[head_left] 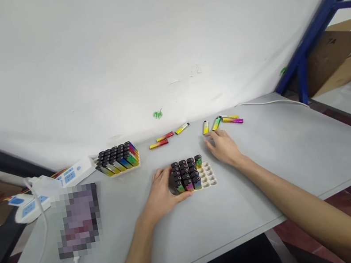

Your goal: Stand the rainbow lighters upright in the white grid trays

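Observation:
My left hand [163,193] is wrapped round the left side of a pale lighter tray [210,175]. Upright lighters [186,175] with black tops fill its left part, plus a green lighter [198,162] at the back of the following column. Bare slots show on the tray's right side. My right hand [224,146] reaches toward the wall, thumb and index finger apart, its fingertips at the near end of a yellow and white lighter [206,126]. Whether they touch it I cannot tell. A green and yellow lighter [216,123] lies just beyond those fingers.
Loose lighters lie along the wall, among them a red and yellow one [159,144] and a purple and yellow one [233,120]. A second, fuller lighter tray [124,170] stands back left. Power strips [71,175], a blurred phone-like object [81,219] and white cables occupy the left side.

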### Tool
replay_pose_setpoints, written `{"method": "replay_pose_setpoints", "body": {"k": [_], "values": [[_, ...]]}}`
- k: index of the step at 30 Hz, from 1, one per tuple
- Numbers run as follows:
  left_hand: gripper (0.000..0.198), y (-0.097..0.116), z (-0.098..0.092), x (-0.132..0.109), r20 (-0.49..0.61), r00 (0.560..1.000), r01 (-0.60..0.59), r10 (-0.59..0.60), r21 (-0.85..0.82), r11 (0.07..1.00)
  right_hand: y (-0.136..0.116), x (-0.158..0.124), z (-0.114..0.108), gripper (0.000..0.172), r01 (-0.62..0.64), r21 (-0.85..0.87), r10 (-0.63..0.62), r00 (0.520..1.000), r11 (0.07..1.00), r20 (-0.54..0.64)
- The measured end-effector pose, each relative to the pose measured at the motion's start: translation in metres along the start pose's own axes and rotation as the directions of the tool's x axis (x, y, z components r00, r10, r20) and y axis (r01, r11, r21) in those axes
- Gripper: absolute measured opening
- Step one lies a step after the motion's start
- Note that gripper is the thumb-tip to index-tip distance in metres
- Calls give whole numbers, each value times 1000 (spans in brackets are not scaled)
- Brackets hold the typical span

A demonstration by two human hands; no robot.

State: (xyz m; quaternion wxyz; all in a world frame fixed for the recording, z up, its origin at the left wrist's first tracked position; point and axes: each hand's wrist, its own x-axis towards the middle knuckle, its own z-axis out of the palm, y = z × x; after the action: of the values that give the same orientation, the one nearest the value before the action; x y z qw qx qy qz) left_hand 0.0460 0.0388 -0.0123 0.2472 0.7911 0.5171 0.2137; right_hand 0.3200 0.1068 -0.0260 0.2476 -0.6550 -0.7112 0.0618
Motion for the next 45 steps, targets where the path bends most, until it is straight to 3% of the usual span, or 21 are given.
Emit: {"method": "replay_pose_setpoints", "body": {"k": [5,13,17,20,23,27,29,31,37,40,45], "values": [[72,-1,0,-1,-13,1000,-13,13,-4,1000,16,14,-5,44,-105,-139,90,990,985,-112],[74,0,0,0,-7,1000,-1,1,-8,1000,42,9,-10,29,-220,-160,210,975,962,-75],[75,0,0,-1,-15,1000,1,-1,-6,1000,47,-3,-14,35,-238,1,238,971,971,-1],[74,-1,0,-1,-18,1000,14,-14,-7,1000,41,-10,-20,29,-200,225,194,980,954,46],[71,0,0,-1,-28,999,20,-21,-6,1000,28,-14,-25,27,-211,503,169,977,838,129],[72,0,0,-1,-34,999,26,-26,-5,1000,10,-19,-26,19,-219,713,140,976,666,170],[72,0,0,-1,-34,999,31,-31,-5,999,4,-21,-25,29,-224,776,115,974,590,194],[71,0,0,-1,-34,999,32,-32,-3,999,-1,-22,-25,42,-236,812,78,970,533,231],[71,-3,1,-1,-16,1000,9,-9,14,1000,-11,-27,-24,38,-279,852,-17,948,443,319],[73,-3,1,-1,-21,1000,5,-4,22,1000,-14,-28,-23,36,-332,868,0,934,371,357],[70,-1,0,-1,-21,1000,11,-11,21,1000,-16,-29,-18,54,-419,859,73,906,295,417]]}}
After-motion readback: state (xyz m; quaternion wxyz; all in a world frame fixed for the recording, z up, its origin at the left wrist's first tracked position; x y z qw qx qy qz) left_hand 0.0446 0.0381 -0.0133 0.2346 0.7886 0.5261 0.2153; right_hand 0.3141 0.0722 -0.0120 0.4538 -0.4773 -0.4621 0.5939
